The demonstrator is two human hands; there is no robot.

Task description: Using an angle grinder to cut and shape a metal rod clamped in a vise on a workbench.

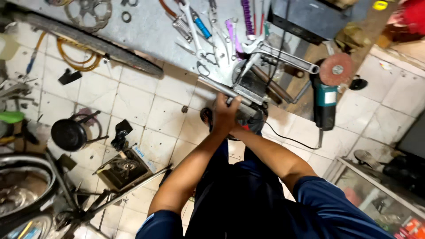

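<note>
i see my left hand (225, 113) clamped on a grey metal tube (230, 94) in a dark bench vise (251, 85), centre frame, right hand hidden, can't tell its grip, teal angle grinder (325, 99) at right

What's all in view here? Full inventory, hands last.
bench vise: one, dark grey, bench edge, centre
metal tube: one, grey, clamped in the vise
adjustable wrench: one, silver, on the bench right of the vise
angle grinder: one, teal with a reddish disc, right of the vise
sprocket: one, grey, bench top left
frying pan: one, black, on the tiled floor, left
left hand: on the tube by the vise
right hand: hidden behind the left hand
</note>
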